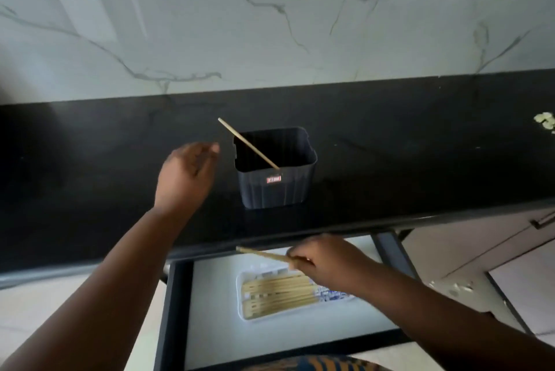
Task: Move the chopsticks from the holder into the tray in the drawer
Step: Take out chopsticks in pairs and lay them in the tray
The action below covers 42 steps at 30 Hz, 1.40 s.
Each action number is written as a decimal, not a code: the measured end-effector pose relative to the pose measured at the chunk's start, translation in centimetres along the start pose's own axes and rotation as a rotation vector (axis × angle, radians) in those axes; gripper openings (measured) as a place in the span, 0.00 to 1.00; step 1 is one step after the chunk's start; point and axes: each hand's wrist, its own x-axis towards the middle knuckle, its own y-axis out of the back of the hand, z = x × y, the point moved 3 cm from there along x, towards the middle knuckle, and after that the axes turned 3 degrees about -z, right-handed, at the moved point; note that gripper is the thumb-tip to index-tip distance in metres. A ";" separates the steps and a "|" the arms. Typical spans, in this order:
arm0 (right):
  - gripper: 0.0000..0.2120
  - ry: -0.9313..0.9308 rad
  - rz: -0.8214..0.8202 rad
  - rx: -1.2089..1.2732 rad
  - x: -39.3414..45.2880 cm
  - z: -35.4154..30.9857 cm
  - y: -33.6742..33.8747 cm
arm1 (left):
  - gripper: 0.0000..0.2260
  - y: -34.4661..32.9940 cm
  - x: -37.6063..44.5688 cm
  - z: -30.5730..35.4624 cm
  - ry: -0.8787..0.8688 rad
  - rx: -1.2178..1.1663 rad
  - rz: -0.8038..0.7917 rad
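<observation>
Left hand is hovering over the black countertop, just left of the dark holder, and it is carrying nothing at all. Its fingers are loosely curled, partly open, pointing towards the holder's rim without touching it. One single chopstick is leaning in the holder, lower tip down inside against the near wall, upper end poking out past the rim's far left corner, near those left fingertips but clear of them.

Down below, the right hand is sitting over the open drawer, and this one is busy: fingers pinched closed around a held chopstick, which is sticking out leftward from the grip, roughly level, right under the counter's front edge. How many sticks are in that pinch is hard to tell; it is looking like one, perhaps two pressed together.

Beneath that hand, the white tray is lying on the drawer's pale floor, and a row of tray chopsticks is resting inside it, side by side, lengthwise. The right wrist is covering the tray's right end. A patterned cloth is showing at the bottom edge.
</observation>
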 end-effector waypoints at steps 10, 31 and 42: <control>0.06 -0.053 -0.274 -0.246 1.7 4.4 -11.3 | 0.36 -8.1 -6.4 -8.2 0.188 0.605 -0.519; 0.18 -0.288 -0.462 -0.064 3.0 2.9 -5.5 | 0.34 -7.5 -6.3 -7.5 0.172 0.581 -0.509; 0.03 -0.123 0.247 0.437 8.4 -5.4 14.5 | 0.36 -7.5 -6.5 -7.3 0.165 0.613 -0.524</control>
